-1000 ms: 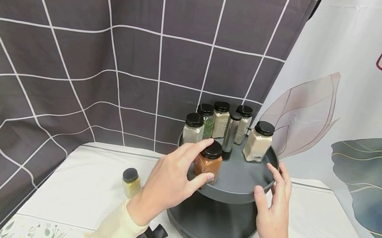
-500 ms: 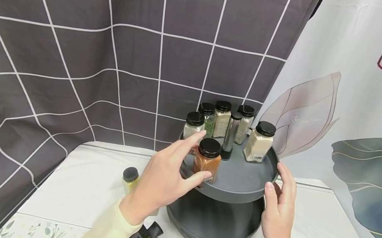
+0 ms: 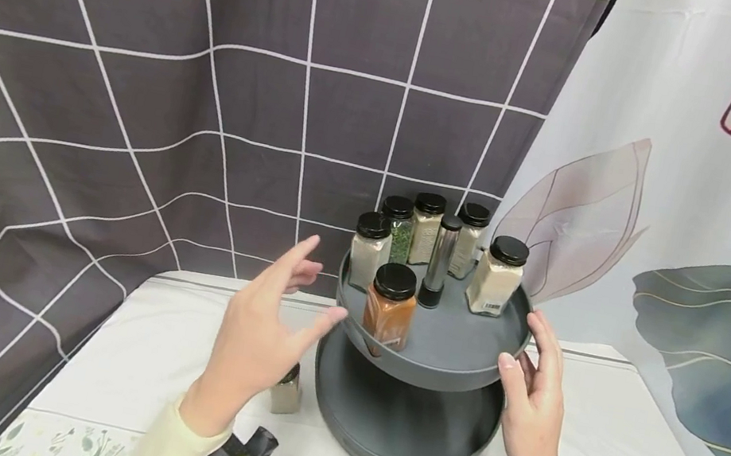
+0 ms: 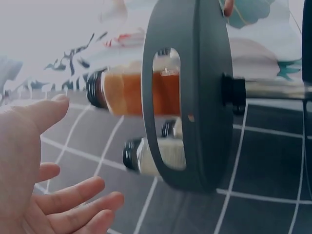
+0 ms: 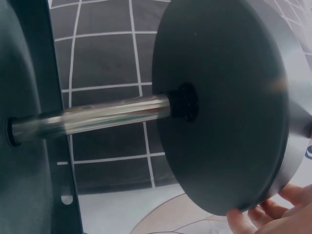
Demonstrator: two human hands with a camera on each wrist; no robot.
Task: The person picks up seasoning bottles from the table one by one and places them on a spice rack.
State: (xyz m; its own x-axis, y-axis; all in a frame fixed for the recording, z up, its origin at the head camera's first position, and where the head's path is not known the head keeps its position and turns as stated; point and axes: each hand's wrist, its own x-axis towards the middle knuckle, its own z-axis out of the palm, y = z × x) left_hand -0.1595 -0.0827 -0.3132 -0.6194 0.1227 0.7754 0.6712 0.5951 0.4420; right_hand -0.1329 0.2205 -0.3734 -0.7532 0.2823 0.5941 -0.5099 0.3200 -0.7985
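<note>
My left hand (image 3: pixel 255 343) is spread just left of the upper tray, fingers apart and holding nothing. An orange-brown spice jar (image 3: pixel 390 309) with a black lid stands at the tray's front left, a short gap from the left thumb. In the left wrist view, that jar (image 4: pixel 129 92) shows partly through the slot in the tray wall. My right hand (image 3: pixel 534 401) holds the right rim of the grey two-tier turntable (image 3: pixel 450 375), with fingertips (image 5: pixel 239 219) at the tray's edge. Behind the orange jar stand a white-powder jar (image 3: pixel 369 253), a green herb jar (image 3: pixel 397 229) and a slim grinder (image 3: pixel 440 261).
A cream-coloured jar (image 3: pixel 498 277) stands at the upper tray's right, and more jars line its back. The lower tray (image 3: pixel 404 428) sits on the white tabletop (image 3: pixel 157 346). Another jar (image 3: pixel 286 392) stands left of it, partly behind the left wrist. A dark gridded curtain (image 3: pixel 248 103) hangs behind.
My left hand has let go of the orange jar and drawn back left. The jar now stands slightly further left on the tray. My right hand stays at the rim, having shifted a little right.
</note>
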